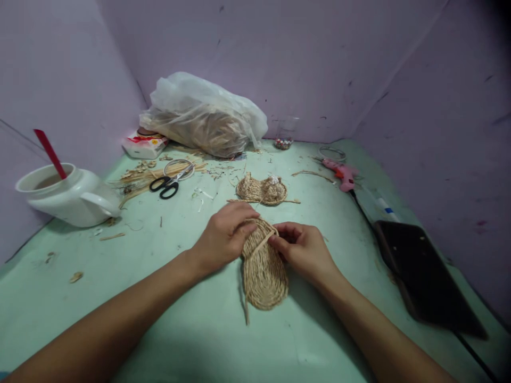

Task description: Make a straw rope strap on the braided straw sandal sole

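Observation:
A woven straw slipper sole (pixel 265 274) is held just above the green table, its rounded end toward me. My left hand (pixel 227 234) grips its far left edge, the thumb lying on top. On the other side my right hand (pixel 301 244) pinches a braided strand (pixel 265 240) that crosses the sole at a slant, near the right edge. A loose cord end (pixel 246 308) hangs at the sole's lower left. Beyond my hands lies a second small woven slipper (pixel 261 190) with a raised strap and a whitish decoration on it.
Black-handled scissors (pixel 170 183) lie among straw strands (pixel 139 181) at the left. A white mug (pixel 75 197) with a red stick stands further left. A plastic bag (pixel 207 117) sits at the back. The pink glue gun (pixel 339 173) and a black tablet-like slab (pixel 427 276) are on the right.

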`<state>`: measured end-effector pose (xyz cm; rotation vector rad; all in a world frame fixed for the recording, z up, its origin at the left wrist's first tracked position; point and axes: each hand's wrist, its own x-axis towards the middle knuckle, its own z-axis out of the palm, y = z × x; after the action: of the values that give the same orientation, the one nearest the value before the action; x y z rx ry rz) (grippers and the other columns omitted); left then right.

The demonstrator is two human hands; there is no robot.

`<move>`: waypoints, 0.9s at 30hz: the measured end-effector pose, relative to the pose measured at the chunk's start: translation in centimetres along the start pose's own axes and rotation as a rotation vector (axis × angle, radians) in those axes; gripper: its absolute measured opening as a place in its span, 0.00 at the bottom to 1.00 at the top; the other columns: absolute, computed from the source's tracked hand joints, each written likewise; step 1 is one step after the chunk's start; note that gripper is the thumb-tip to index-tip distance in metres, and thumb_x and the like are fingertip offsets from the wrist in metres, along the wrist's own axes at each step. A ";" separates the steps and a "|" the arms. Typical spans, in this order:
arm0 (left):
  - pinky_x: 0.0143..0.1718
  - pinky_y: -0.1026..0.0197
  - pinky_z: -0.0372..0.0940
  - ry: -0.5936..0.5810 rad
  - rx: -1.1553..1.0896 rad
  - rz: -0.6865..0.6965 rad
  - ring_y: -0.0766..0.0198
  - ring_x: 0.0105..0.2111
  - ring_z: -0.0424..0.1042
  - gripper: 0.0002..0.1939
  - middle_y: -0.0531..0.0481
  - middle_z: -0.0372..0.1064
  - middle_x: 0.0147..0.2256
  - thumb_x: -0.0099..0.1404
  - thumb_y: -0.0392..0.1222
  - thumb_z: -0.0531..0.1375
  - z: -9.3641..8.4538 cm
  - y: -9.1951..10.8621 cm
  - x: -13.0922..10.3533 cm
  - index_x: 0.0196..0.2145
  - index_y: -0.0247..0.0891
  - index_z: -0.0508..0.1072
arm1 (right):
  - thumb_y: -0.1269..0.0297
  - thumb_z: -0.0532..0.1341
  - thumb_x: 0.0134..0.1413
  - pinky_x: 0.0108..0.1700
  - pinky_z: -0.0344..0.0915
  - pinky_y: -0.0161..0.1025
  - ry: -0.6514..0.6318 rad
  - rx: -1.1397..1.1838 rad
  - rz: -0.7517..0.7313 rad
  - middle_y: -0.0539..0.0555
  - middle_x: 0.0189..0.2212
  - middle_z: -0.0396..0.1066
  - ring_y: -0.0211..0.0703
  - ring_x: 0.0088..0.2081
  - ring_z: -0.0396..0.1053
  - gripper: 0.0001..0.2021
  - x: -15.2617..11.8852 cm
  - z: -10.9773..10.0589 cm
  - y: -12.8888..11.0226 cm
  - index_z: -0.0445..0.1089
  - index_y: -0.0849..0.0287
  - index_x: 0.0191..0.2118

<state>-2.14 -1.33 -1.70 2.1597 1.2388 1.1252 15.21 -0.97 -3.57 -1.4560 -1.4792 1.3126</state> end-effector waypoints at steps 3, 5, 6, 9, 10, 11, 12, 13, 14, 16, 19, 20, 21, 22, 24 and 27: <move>0.30 0.63 0.60 -0.001 0.134 -0.149 0.65 0.28 0.66 0.10 0.49 0.69 0.26 0.59 0.42 0.55 -0.8 0.9 -0.2 0.28 0.35 0.73 | 0.67 0.63 0.38 0.21 0.60 0.32 0.040 0.071 0.069 0.52 0.20 0.71 0.35 0.20 0.64 0.08 0.5 -0.4 -0.2 0.73 0.64 0.29; 0.22 0.65 0.55 -0.174 0.187 -0.308 0.68 0.20 0.60 0.11 0.53 0.64 0.18 0.57 0.46 0.57 -1.2 1.5 -0.5 0.25 0.37 0.74 | 0.68 0.63 0.37 0.21 0.61 0.32 0.044 0.106 0.088 0.51 0.20 0.70 0.34 0.19 0.63 0.08 0.7 -0.5 -0.4 0.72 0.65 0.28; 0.20 0.66 0.51 -0.260 0.182 -0.378 0.69 0.18 0.57 0.11 0.55 0.61 0.16 0.55 0.47 0.58 -1.4 1.7 -0.7 0.25 0.37 0.75 | 0.68 0.63 0.37 0.20 0.61 0.32 0.050 0.113 0.099 0.51 0.19 0.70 0.34 0.19 0.63 0.07 0.7 -0.6 -0.4 0.72 0.65 0.28; 0.17 0.67 0.47 -0.420 0.025 -0.509 0.71 0.16 0.52 0.10 0.57 0.56 0.15 0.53 0.45 0.59 -1.3 1.7 -1.1 0.26 0.37 0.75 | 0.69 0.64 0.36 0.19 0.60 0.31 0.072 0.121 0.118 0.51 0.18 0.69 0.33 0.18 0.62 0.07 0.8 -0.6 -0.4 0.72 0.65 0.27; 0.17 0.67 0.47 -0.446 -0.056 -0.532 0.72 0.16 0.52 0.09 0.57 0.55 0.15 0.53 0.43 0.59 -1.2 1.6 -1.2 0.26 0.36 0.75 | 0.69 0.64 0.36 0.19 0.60 0.31 0.073 0.128 0.118 0.51 0.18 0.69 0.33 0.18 0.62 0.07 0.8 -0.6 -0.3 0.72 0.64 0.27; 0.17 0.68 0.47 -0.466 -0.134 -0.553 0.72 0.17 0.51 0.08 0.58 0.55 0.15 0.52 0.42 0.58 -1.2 1.5 -1.3 0.25 0.35 0.74 | 0.69 0.64 0.36 0.19 0.60 0.31 0.071 0.136 0.116 0.51 0.18 0.69 0.33 0.17 0.62 0.07 0.8 -0.6 -0.3 0.72 0.64 0.27; 0.17 0.68 0.48 -0.476 -0.202 -0.570 0.72 0.17 0.52 0.07 0.57 0.55 0.15 0.52 0.40 0.58 -1.2 1.4 -1.3 0.24 0.34 0.73 | 0.69 0.65 0.36 0.19 0.61 0.32 0.067 0.148 0.114 0.51 0.18 0.69 0.33 0.18 0.62 0.07 0.8 -0.6 -0.3 0.72 0.65 0.27; 0.17 0.68 0.49 -0.479 -0.250 -0.583 0.72 0.17 0.52 0.06 0.57 0.56 0.16 0.52 0.39 0.58 -1.2 1.2 -1.2 0.22 0.34 0.72 | 0.69 0.65 0.36 0.19 0.61 0.32 0.064 0.160 0.118 0.50 0.18 0.69 0.33 0.18 0.62 0.07 0.8 -0.6 -0.4 0.72 0.65 0.27; 0.18 0.68 0.50 -0.468 -0.266 -0.589 0.72 0.17 0.54 0.06 0.57 0.57 0.16 0.52 0.38 0.58 -1.3 1.1 -1.0 0.22 0.33 0.71 | 0.70 0.65 0.35 0.19 0.61 0.32 0.058 0.173 0.128 0.50 0.18 0.69 0.33 0.17 0.62 0.07 0.8 -0.6 -0.4 0.72 0.65 0.27; 0.20 0.67 0.53 -0.384 -0.194 -0.562 0.71 0.19 0.57 0.06 0.55 0.61 0.17 0.52 0.37 0.57 -1.8 1.0 -0.7 0.21 0.33 0.71 | 0.72 0.65 0.35 0.19 0.61 0.32 0.045 0.199 0.161 0.50 0.17 0.69 0.33 0.17 0.62 0.06 0.7 -0.6 -0.7 0.72 0.65 0.27; 0.23 0.66 0.57 -0.171 -0.009 -0.433 0.69 0.23 0.62 0.06 0.52 0.66 0.21 0.53 0.35 0.56 -2.4 0.6 -0.1 0.23 0.34 0.72 | 0.74 0.65 0.36 0.18 0.62 0.31 0.007 0.222 0.209 0.50 0.18 0.69 0.33 0.17 0.63 0.05 0.6 -0.6 -0.9 0.71 0.65 0.25; 0.23 0.66 0.58 -0.122 -0.005 -0.412 0.69 0.22 0.63 0.05 0.52 0.66 0.21 0.53 0.35 0.56 -2.4 0.4 0.0 0.23 0.34 0.72 | 0.75 0.65 0.36 0.18 0.63 0.30 -0.006 0.229 0.218 0.50 0.18 0.69 0.33 0.17 0.63 0.04 0.6 -0.6 -1.0 0.71 0.64 0.25; 0.22 0.66 0.58 -0.094 -0.043 -0.416 0.69 0.21 0.63 0.05 0.53 0.65 0.20 0.53 0.35 0.56 -2.3 0.2 0.1 0.23 0.34 0.71 | 0.75 0.65 0.36 0.18 0.63 0.30 -0.017 0.234 0.222 0.50 0.18 0.69 0.33 0.17 0.64 0.04 0.6 -0.6 -1.0 0.71 0.64 0.25; 0.21 0.66 0.58 -0.080 -0.111 -0.446 0.70 0.19 0.62 0.05 0.54 0.64 0.18 0.54 0.35 0.56 -2.2 0.0 0.2 0.23 0.34 0.70 | 0.75 0.65 0.36 0.18 0.63 0.30 -0.026 0.239 0.221 0.50 0.18 0.70 0.33 0.17 0.64 0.04 0.5 -0.5 -1.0 0.71 0.64 0.25; 0.20 0.66 0.59 -0.066 -0.276 -0.526 0.71 0.17 0.61 0.05 0.55 0.63 0.17 0.54 0.37 0.56 -1.7 -0.5 0.3 0.24 0.34 0.69 | 0.75 0.65 0.36 0.19 0.64 0.30 -0.037 0.242 0.214 0.51 0.19 0.70 0.33 0.18 0.65 0.05 0.5 -0.5 -0.9 0.71 0.64 0.26; 0.21 0.66 0.62 -0.057 -0.445 -0.603 0.71 0.17 0.64 0.06 0.53 0.66 0.18 0.55 0.39 0.57 -1.1 -0.9 0.5 0.26 0.33 0.68 | 0.74 0.66 0.35 0.19 0.65 0.31 -0.020 0.230 0.208 0.50 0.19 0.70 0.34 0.18 0.65 0.09 0.6 -0.4 -0.8 0.71 0.64 0.29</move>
<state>-3.37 -0.48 -1.45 1.3522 1.3306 0.9481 15.29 -0.21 -2.85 -1.4769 -1.1680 1.5695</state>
